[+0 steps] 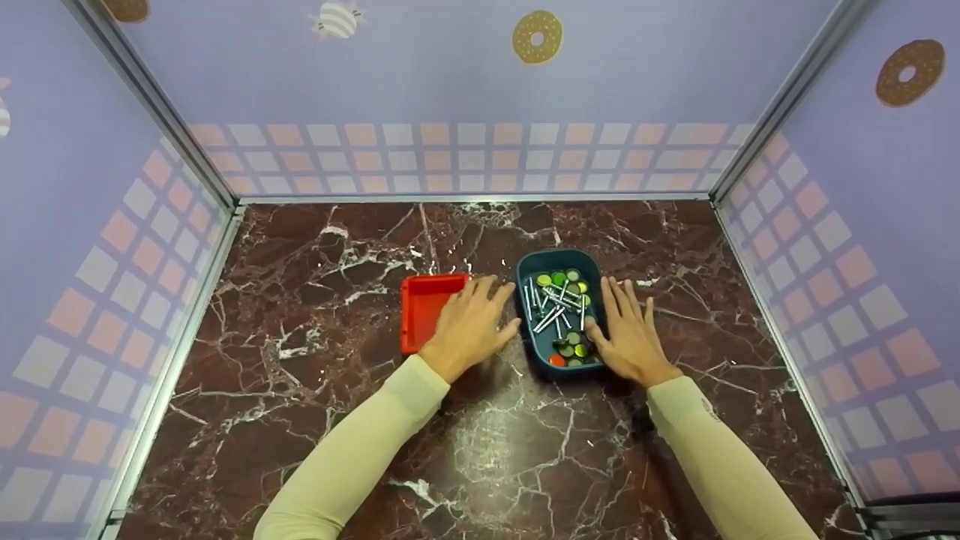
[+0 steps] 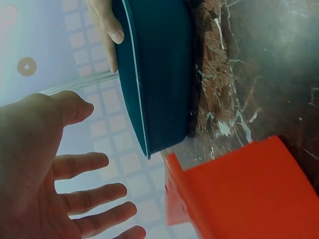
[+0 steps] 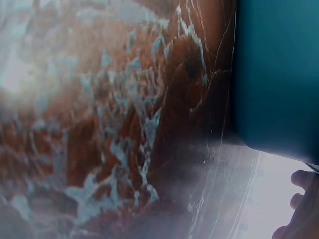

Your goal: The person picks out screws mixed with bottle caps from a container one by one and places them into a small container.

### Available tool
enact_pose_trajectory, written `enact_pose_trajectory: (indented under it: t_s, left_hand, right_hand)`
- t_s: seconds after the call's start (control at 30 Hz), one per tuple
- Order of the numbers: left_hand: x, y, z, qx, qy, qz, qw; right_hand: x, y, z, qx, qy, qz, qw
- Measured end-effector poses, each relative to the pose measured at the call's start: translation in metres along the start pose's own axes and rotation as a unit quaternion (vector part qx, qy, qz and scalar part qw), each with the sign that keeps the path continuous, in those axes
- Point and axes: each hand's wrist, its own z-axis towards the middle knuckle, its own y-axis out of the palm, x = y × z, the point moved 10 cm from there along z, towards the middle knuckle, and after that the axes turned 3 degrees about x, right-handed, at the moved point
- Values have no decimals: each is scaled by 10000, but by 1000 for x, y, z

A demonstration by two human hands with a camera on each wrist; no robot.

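Screws [image 1: 549,319] in tub [image 1: 556,259]: head view only

Person in long sleeves, pale yellow-green, plain cloth, fairly close-fitting, tapering to the wrists. Left sleeve [image 1: 360,450]: soft creases low down, near the bottom edge of the head view; left cuff [image 1: 417,384] a broad band, slightly paler. Right sleeve [image 1: 731,469]: same colour and cut; small darker marking [image 1: 709,409] just behind the right cuff [image 1: 670,396], too small to read. Left hand [image 1: 472,322] and right hand [image 1: 634,337] both bare, fingers slender. Thumbnail [image 2: 117,37] of right hand, seen in left wrist view: short, rounded.
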Motion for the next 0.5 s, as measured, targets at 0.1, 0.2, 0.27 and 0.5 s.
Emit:
enact_pose_trajectory:
  t_s: [0.1, 0.2, 0.27, 0.5]
  left_hand:
    - [8, 2, 6, -7, 95, 46, 9999]
    - [17, 4, 12, 37, 203, 101, 9997]
    - [23, 5, 17, 33, 273, 144, 9995]
    - [44, 12, 32, -134, 413, 449, 9980]
  right_hand:
    - [1, 1, -1, -20, 46, -13, 10000]
    - [2, 2, -3, -35, 68, 18, 10000]
    - [3, 2, -3, -20, 77, 40, 10000]
    - [1, 0, -1, 77, 62, 129, 9999]
